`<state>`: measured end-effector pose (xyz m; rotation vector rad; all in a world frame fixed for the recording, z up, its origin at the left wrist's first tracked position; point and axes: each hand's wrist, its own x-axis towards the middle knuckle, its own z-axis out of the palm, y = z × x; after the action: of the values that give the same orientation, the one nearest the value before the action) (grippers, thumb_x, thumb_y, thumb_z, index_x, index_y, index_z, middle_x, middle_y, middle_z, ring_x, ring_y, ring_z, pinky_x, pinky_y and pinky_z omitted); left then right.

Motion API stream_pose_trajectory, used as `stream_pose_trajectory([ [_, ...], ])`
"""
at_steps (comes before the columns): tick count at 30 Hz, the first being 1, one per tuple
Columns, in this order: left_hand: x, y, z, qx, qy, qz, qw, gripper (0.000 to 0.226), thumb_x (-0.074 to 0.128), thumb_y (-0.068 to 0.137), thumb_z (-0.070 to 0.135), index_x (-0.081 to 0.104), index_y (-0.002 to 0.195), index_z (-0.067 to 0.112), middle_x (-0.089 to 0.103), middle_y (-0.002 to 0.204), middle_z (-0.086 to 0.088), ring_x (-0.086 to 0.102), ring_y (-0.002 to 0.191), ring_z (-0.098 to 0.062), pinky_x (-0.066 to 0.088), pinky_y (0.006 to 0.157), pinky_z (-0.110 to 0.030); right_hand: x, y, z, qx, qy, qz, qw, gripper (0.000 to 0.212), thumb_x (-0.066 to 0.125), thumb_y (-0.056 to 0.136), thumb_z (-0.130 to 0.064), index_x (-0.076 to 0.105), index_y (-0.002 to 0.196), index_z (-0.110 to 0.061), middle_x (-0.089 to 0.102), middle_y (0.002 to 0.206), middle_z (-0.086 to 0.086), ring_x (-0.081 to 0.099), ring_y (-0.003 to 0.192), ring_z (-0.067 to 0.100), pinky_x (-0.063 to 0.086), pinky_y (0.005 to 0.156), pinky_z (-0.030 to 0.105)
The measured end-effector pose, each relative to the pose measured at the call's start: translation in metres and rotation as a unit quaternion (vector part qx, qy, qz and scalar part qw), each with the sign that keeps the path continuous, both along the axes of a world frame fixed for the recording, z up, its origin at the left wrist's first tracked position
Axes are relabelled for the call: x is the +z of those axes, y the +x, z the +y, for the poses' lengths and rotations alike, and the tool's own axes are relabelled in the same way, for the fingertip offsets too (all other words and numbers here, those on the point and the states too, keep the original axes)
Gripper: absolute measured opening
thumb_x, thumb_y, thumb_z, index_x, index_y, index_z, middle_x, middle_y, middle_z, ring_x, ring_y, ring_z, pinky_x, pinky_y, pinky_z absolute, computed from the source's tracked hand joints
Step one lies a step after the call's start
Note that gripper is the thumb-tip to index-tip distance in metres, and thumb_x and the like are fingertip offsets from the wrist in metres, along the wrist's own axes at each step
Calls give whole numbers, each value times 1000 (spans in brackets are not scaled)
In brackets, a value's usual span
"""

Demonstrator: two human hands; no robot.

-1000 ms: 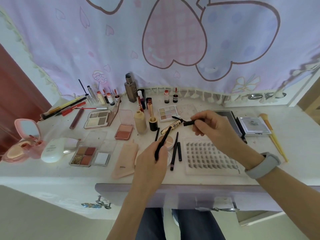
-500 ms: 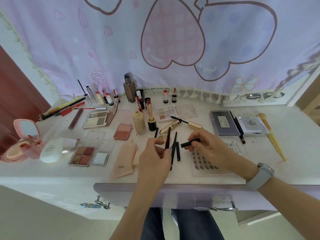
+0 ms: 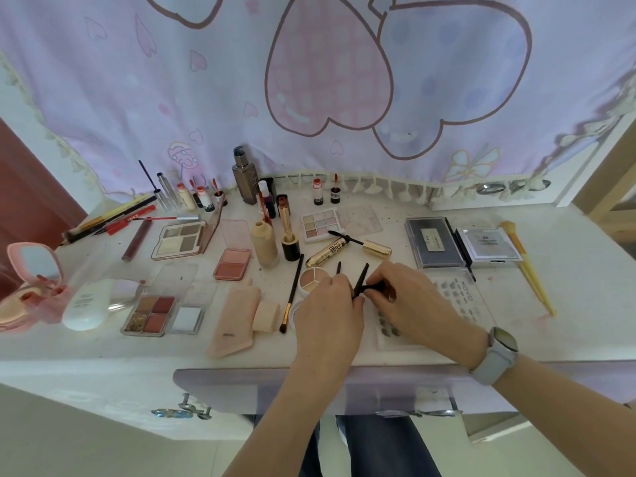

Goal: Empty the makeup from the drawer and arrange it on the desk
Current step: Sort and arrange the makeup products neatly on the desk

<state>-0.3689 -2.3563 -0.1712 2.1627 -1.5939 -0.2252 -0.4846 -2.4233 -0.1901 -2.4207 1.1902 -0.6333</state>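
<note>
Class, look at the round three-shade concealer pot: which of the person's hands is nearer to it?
Left. The left hand lies against the concealer pot, overlapping its right edge; the right hand sits farther right, beyond the left hand.

A lilac curtain [image 3: 241, 80] printed with large pink and purple hearts hangs across the whole back of the scene, its cream tasselled hem [image 3: 378, 187] brushing the far edge of the white counter [image 3: 568, 287]. Soft, even daylight glows through the fabric. To the left stands a dark red-brown door [image 3: 31, 201] against a pale wall. On the right a light wooden frame [image 3: 609, 180] rises beside the counter. Below the counter's front edge runs a pale lilac drawer front [image 3: 220, 387] with metal handles [image 3: 186, 409], above a light tiled floor [image 3: 86, 452].
</note>
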Motion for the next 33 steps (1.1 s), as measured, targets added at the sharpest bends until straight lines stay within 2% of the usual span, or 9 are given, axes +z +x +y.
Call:
stream_pose_trajectory([
  [7, -6, 6, 3, 23, -30, -59, 998, 16, 49, 93, 34, 53, 99, 20, 56, 94, 6, 44, 80, -10, 32, 63, -24, 2, -7, 0, 32, -31, 1, 999, 20, 53, 90, -16, 60, 108, -13, 55, 90, -6, 48, 80, 8, 43, 78, 22],
  [10, -13, 8, 1, -3, -91, -68, 994, 14, 70, 78, 27, 62, 81, 16, 57, 82, 2, 55, 80, -17, 33, 57, -24, 1, -7, 3, 40, -54, 19, 998, 21, 57, 90, -18, 64, 107, -9, 63, 94, 2, 56, 85, 17, 46, 79, 27],
  [12, -20, 12, 3, -12, -118, -74, 990, 18, 80, 66, 21, 64, 75, 15, 60, 78, 0, 57, 72, -19, 35, 54, -24, -1, -6, 3, 61, -71, 32, 995, 23, 60, 85, -23, 69, 99, -8, 64, 81, 3, 58, 76, 20, 52, 69, 32],
  [17, -29, 23, 8, -20, -136, -75, 988, 27, 78, 67, 16, 66, 91, 15, 63, 94, -2, 59, 82, -23, 46, 64, -33, 5, -7, 0, 51, -27, 51, 997, 32, 51, 91, -37, 66, 111, -17, 57, 83, -5, 46, 79, 7, 40, 74, 21],
  [21, -31, 24, 5, -34, -149, -78, 985, 21, 74, 72, 16, 67, 92, 16, 65, 96, 0, 61, 88, -23, 47, 70, -36, 11, -19, -29, -65, -77, 42, 994, 30, 51, 92, -24, 62, 116, -10, 60, 106, 7, 51, 98, 18, 36, 84, 24],
  [24, -26, 18, -3, -58, -161, -90, 981, 19, 57, 80, 26, 68, 93, 19, 66, 95, 4, 63, 91, -19, 48, 76, -35, 10, -25, -57, -175, -76, 179, 965, 40, 48, 91, -36, 55, 121, -12, 50, 123, 12, 44, 113, 31, 37, 92, 39],
  [27, -22, 11, -15, -106, -135, -116, 978, 36, 39, 82, 37, 70, 91, 22, 69, 93, 6, 65, 90, -14, 48, 78, -36, 9, -23, -72, -202, -59, 267, 941, 45, 44, 90, -44, 53, 117, -9, 47, 125, 14, 44, 111, 34, 36, 91, 40],
  [31, -22, 8, -32, -148, -64, -153, 975, 44, 35, 83, 48, 72, 86, 24, 71, 90, 8, 67, 90, -13, 51, 73, -42, 7, -17, -77, -211, -87, 298, 927, 45, 44, 89, -46, 51, 111, -7, 49, 117, 14, 47, 104, 33, 36, 87, 39],
  [33, -23, 9, -35, -165, -47, -155, 973, 53, 27, 84, 52, 71, 92, 22, 70, 95, 8, 65, 98, -14, 46, 81, -48, 8, -14, -80, -220, -94, 289, 927, 44, 46, 89, -45, 50, 109, -6, 51, 114, 14, 48, 102, 32, 35, 85, 38],
])
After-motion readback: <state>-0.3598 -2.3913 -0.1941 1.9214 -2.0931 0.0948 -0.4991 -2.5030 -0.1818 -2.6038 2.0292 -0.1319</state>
